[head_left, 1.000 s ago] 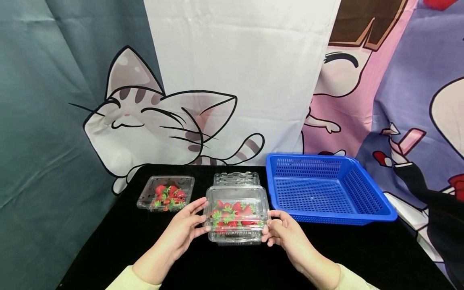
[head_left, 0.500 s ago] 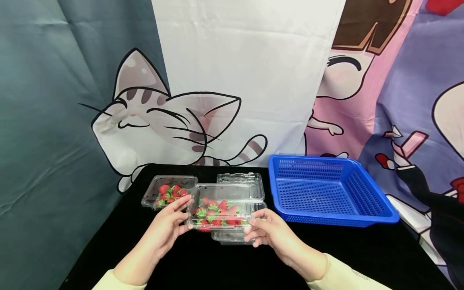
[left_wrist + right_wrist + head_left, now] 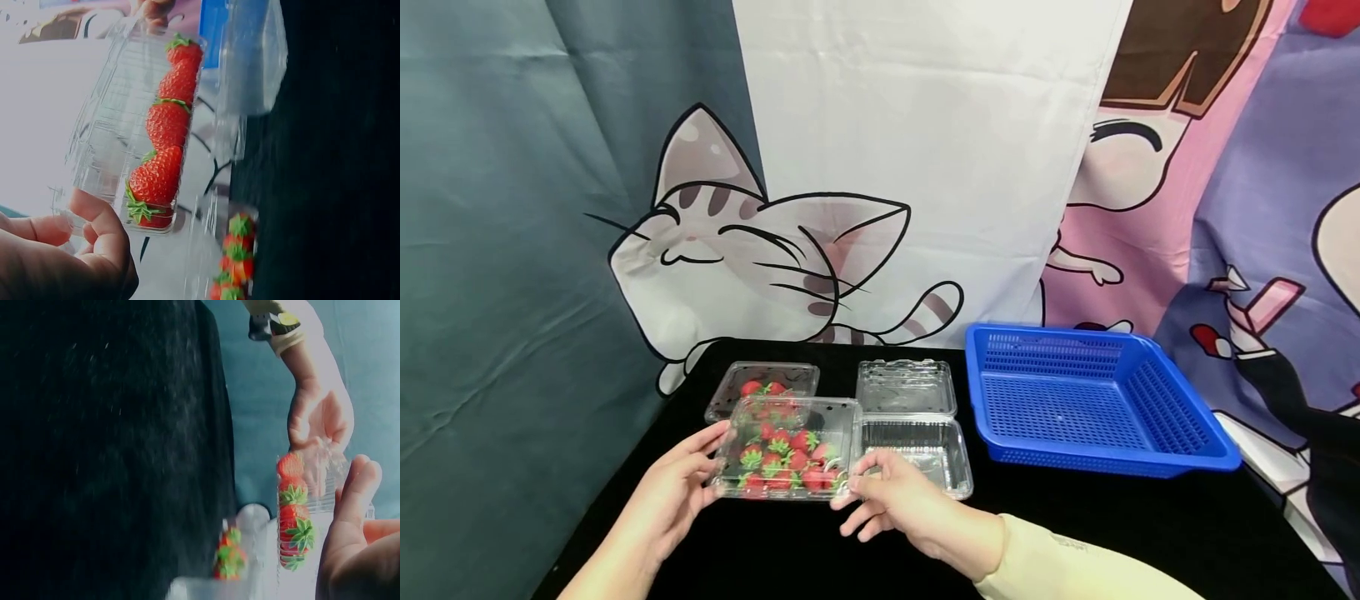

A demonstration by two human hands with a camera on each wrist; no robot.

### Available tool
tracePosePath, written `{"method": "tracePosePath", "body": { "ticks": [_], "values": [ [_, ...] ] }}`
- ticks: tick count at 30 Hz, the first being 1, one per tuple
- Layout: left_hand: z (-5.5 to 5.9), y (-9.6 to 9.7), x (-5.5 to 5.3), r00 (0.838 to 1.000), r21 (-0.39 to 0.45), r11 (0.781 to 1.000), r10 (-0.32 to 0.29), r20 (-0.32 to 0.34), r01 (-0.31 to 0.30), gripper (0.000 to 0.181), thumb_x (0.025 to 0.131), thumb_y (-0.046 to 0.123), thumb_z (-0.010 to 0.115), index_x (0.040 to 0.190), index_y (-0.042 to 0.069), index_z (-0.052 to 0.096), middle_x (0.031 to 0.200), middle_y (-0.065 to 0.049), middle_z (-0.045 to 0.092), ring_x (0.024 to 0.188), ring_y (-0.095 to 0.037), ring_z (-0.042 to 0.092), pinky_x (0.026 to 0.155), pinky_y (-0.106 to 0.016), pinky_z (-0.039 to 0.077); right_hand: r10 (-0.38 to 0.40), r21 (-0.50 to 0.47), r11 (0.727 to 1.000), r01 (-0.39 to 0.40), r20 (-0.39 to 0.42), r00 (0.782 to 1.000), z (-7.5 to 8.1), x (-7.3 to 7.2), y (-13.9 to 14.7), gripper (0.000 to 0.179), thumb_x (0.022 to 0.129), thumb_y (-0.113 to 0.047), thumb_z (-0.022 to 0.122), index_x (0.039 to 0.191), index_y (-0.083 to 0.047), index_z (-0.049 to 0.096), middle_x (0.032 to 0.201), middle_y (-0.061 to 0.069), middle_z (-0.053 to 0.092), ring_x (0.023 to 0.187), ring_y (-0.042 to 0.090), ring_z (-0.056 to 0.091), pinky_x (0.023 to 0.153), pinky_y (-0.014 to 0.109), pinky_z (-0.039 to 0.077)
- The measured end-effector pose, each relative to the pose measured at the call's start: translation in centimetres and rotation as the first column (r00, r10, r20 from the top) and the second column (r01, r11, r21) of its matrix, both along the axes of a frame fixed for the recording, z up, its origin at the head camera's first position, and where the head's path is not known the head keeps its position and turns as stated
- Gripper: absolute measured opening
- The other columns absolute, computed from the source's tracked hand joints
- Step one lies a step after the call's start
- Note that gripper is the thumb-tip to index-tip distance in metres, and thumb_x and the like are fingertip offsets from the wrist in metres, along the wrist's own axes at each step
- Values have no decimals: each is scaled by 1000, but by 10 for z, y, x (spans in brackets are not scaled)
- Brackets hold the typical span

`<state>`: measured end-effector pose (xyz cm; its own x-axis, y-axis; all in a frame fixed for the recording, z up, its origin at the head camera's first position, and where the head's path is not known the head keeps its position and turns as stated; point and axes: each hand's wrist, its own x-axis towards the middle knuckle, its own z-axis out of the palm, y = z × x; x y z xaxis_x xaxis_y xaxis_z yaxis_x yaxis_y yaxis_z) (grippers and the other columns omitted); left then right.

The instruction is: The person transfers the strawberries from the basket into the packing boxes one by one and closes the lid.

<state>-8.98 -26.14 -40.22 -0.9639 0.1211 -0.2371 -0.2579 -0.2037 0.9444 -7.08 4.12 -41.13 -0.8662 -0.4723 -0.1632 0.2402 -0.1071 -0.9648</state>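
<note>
Both hands hold a closed clear plastic clamshell box point(image 3: 824, 413) of strawberries point(image 3: 790, 460) above the black table. My left hand point(image 3: 672, 492) grips its left end with thumb and fingers. At the right front corner, my right hand point(image 3: 901, 505) pinches the edge. The left wrist view shows strawberries point(image 3: 165, 122) in a row along the bottom of the tilted-looking box. In the head view, the held box partly covers a second clamshell of strawberries point(image 3: 718, 402) behind it on the left. An open, empty clamshell point(image 3: 943, 457) lies just right of the held box, partly behind my right hand.
A blue slotted plastic basket point(image 3: 1105, 467) stands on the right of the table, with nothing in it. The black cloth point(image 3: 790, 554) covers the tabletop. Behind hangs a curtain point(image 3: 865, 100) printed with a cartoon cat and figures.
Both hands have carried the strawberry box leftward, from over the empty clamshell to in front of the other strawberry box. The empty clamshell is now uncovered. The head view has shifted slightly.
</note>
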Motion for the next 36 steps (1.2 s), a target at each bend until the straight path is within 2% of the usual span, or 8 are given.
{"method": "tracePosePath", "body": {
  "ticks": [9, 14, 18, 21, 25, 31, 34, 36],
  "values": [
    [-15, -34, 5, 995, -63, 997, 40, 93, -34, 66, 94, -1, 37, 157, 9, 20, 149, 0, 35, 102, -6, 60, 81, -33, 54, 26, 5, 1000, -26, 84, 996, -11, 7, -36, 11, 100, -6, 51, 108, -4, 42, 96, 20, 72, 61, 17, 68, 47, 21, 51],
    [-27, -44, 4, 991, -82, 996, 57, 124, -47, 67, 93, -2, 38, 157, 7, 19, 144, 3, 40, 97, -5, 61, 79, -32, 54, 26, 35, 999, -30, 98, 995, -22, 9, -49, 8, 100, -4, 50, 104, -4, 43, 94, 20, 72, 69, 29, 72, 49, 24, 54],
    [-38, -48, 2, 987, -104, 994, 61, 148, -46, 68, 94, -2, 38, 157, 5, 18, 147, 0, 39, 97, -6, 61, 78, -33, 53, 14, 66, 998, -22, 120, 993, -31, 10, -55, 7, 100, -3, 50, 102, -4, 44, 94, 22, 72, 78, 37, 72, 52, 28, 57],
    [-44, -50, 0, 986, -125, 992, 50, 160, -30, 67, 94, -1, 38, 158, 4, 16, 157, -10, 29, 99, -7, 59, 81, -35, 52, 7, 77, 997, -18, 139, 990, -38, 9, -58, 7, 99, -2, 50, 101, -5, 43, 94, 21, 72, 78, 37, 72, 51, 27, 57],
    [-51, -53, -4, 984, -135, 991, 27, 174, -4, 66, 96, 1, 37, 158, 5, 14, 163, -19, 10, 103, -6, 53, 82, -35, 45, -1, 100, 995, -15, 160, 987, -45, 8, -62, 6, 99, -1, 48, 100, -5, 44, 93, 18, 72, 70, 30, 72, 46, 22, 51],
    [-62, -56, -9, 981, -103, 995, 31, 191, -12, 65, 98, 1, 37, 158, 5, 12, 164, -16, 9, 94, -8, 47, 77, -32, 44, -49, 137, 990, 24, 181, 982, -52, 5, -68, 6, 99, -2, 46, 101, -6, 42, 90, 14, 71, 62, 20, 69, 44, 18, 46],
    [-65, -58, -11, 982, -86, 996, 35, 186, -19, 64, 99, 2, 38, 158, 4, 14, 157, -9, 29, 94, -7, 50, 79, -32, 47, -66, 134, 990, 41, 189, 980, -53, 2, -69, 7, 99, -2, 46, 100, -7, 42, 90, 14, 71, 62, 20, 69, 44, 18, 46],
    [-66, -60, -12, 982, -73, 997, 45, 181, -32, 61, 101, 3, 40, 158, 5, 18, 143, 2, 47, 97, -7, 53, 79, -31, 49, -78, 125, 991, 55, 189, 979, -53, -1, -71, 7, 99, -2, 46, 100, -8, 42, 89, 13, 72, 63, 20, 69, 45, 18, 46]
  ]
}}
